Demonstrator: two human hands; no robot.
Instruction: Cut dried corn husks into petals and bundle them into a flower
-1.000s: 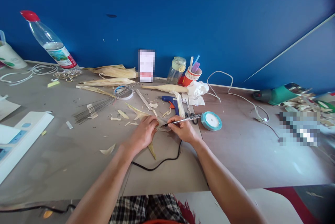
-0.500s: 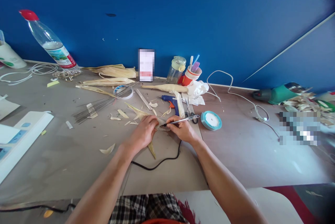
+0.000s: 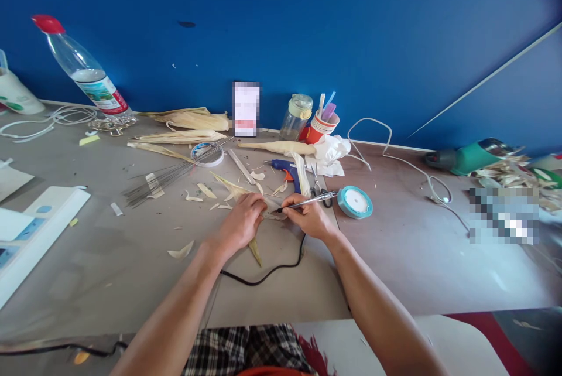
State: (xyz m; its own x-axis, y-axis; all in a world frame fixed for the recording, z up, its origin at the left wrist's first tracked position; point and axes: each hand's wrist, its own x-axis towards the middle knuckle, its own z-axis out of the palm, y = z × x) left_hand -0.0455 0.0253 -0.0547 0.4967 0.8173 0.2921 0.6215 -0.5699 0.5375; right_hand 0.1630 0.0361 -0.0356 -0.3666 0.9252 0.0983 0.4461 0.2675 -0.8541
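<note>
My right hand is closed round a silver-and-black pen. The pen's dark tip points left and down at a pale piece of corn husk between my hands. My left hand has its fingers curled together and pressed on the husk, whose pointed end sticks out below. Its fingertips are partly hidden. Just beyond my hands lie a blue glue gun, scissors and husk scraps. A roll of turquoise ribbon is right of the pen.
Thin wires and a tape roll lie left of centre. Along the blue wall stand a water bottle, a phone, a jar and paper cups. A black cable curves in front of my hands.
My right hand and the pen have shifted very slightly to the right. My left hand stays in place on the husk.
</note>
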